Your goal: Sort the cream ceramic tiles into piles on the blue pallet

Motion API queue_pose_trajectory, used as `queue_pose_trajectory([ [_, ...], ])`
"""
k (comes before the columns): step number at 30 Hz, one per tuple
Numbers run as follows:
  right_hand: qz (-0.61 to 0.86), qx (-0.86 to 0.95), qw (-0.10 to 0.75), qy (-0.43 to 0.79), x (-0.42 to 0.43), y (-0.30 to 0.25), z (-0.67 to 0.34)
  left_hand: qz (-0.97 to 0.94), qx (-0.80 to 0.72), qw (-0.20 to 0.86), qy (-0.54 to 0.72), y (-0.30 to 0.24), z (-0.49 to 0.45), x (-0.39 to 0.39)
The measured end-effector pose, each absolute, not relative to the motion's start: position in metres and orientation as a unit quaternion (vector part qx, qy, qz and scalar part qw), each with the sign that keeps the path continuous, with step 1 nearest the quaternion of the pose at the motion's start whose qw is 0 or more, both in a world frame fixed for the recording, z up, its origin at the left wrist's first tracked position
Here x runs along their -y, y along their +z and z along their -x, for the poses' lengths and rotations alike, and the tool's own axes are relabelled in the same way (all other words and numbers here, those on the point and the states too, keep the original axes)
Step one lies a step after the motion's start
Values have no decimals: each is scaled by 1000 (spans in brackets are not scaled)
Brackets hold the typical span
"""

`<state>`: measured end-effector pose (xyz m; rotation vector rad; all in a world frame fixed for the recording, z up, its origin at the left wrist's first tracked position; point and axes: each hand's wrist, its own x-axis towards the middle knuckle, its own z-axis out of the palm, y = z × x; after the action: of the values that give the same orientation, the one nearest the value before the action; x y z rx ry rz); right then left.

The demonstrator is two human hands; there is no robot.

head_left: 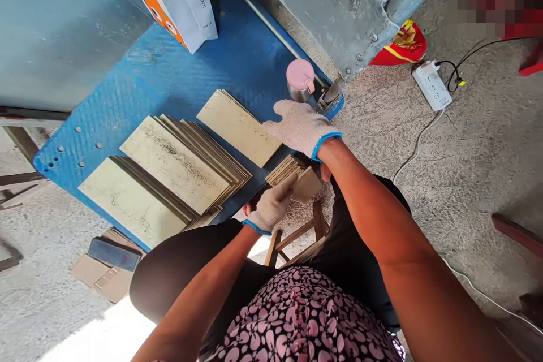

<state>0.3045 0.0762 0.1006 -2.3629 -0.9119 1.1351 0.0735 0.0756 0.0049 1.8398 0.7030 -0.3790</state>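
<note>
In a white glove with a blue cuff, my left hand (269, 209) is closed round the near side of a bundle of small thin panels (283, 169), held between my knees. A brownish flat piece (307, 185) stands at the bundle's right end. My right hand (301, 127), gloved alike, has its thumb apart from its fingers. Its fingertips are over the right end of a low stack of cream panels (235, 121); whether they touch it I cannot tell. Farther left lie a taller fanned stack of cream panels (176, 164) and another cream stack (131, 201).
The panels lie on a blue board (250, 68). A pink-lidded cup (300, 76) stands by my right hand, a paper bag (178, 0) at the back. A power strip (431, 85) with cables is on the floor. A phone (113, 254) lies on cardboard. A person is at top right.
</note>
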Motion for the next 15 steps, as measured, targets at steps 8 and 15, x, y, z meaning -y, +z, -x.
queue_pose_trajectory([
  [8, 795, 359, 210, 442, -83, 101, -296, -635, -430, 642, 18, 80, -77, -147],
  [15, 741, 363, 291, 485, -92, 104, -283, -568, -401, 700, 164, 98, -101, -200],
])
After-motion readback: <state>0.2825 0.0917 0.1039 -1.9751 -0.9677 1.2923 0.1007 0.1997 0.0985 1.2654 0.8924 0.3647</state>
